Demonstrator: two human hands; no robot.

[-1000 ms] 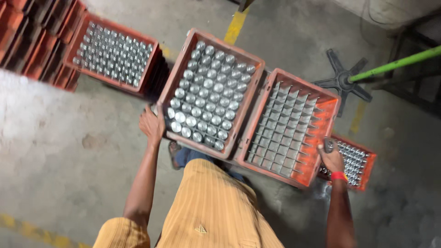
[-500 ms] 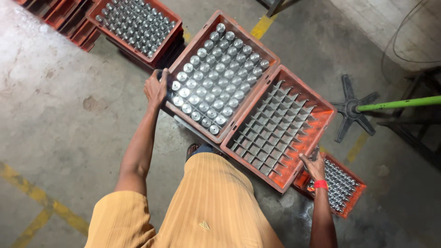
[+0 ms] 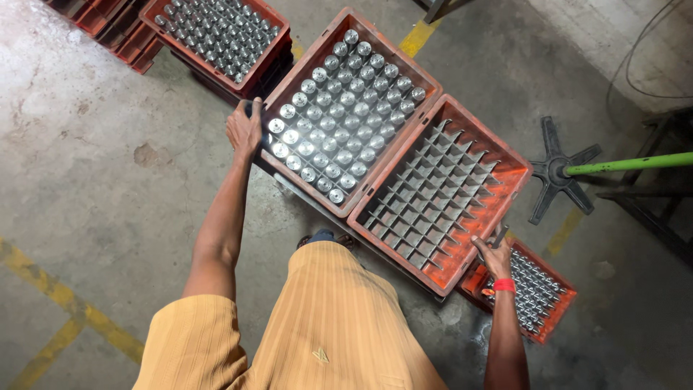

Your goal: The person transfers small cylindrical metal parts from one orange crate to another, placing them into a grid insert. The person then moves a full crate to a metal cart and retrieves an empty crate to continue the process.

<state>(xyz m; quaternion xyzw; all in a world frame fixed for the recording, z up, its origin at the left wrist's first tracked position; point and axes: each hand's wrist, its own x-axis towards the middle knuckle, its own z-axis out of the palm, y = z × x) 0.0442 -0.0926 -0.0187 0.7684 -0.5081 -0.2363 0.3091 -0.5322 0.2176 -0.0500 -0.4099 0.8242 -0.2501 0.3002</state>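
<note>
Head view: you look straight down at two orange crates side by side on a concrete floor, with your tan-trousered legs below them.
Landmark: the full crate (image 3: 426, 81), packed with rows of round metal parts (image 3: 339, 123), shiny tops up.
Left hand: your left hand (image 3: 244, 130) is closed over the full crate's near-left corner, fingers curled on the rim.
Empty crate: the empty crate (image 3: 514, 167) sits touching the full crate's right side, wall to wall; its metal grid divider (image 3: 433, 195) shows bare cells.
Right hand: your right hand (image 3: 494, 254) is at the empty crate's near-right corner, far from the full crate. It holds a small dark metal piece (image 3: 499, 235) between thumb and fingers at the rim. A red wristband (image 3: 504, 285) sits on that wrist.
Low crate: a smaller crate (image 3: 559, 318) of metal parts lies lower down, just beyond your right hand, on the far side of the empty crate from the full crate.
Back crate: another crate (image 3: 278, 29) filled with parts stands just up-left of the full crate, on a stack.
Floor: yellow lines (image 3: 65, 318) cross the concrete well to the lower left of the full crate.
Right of scene: a black star-shaped base (image 3: 556, 170) carries a green pole (image 3: 635, 163), beyond the empty crate.
</note>
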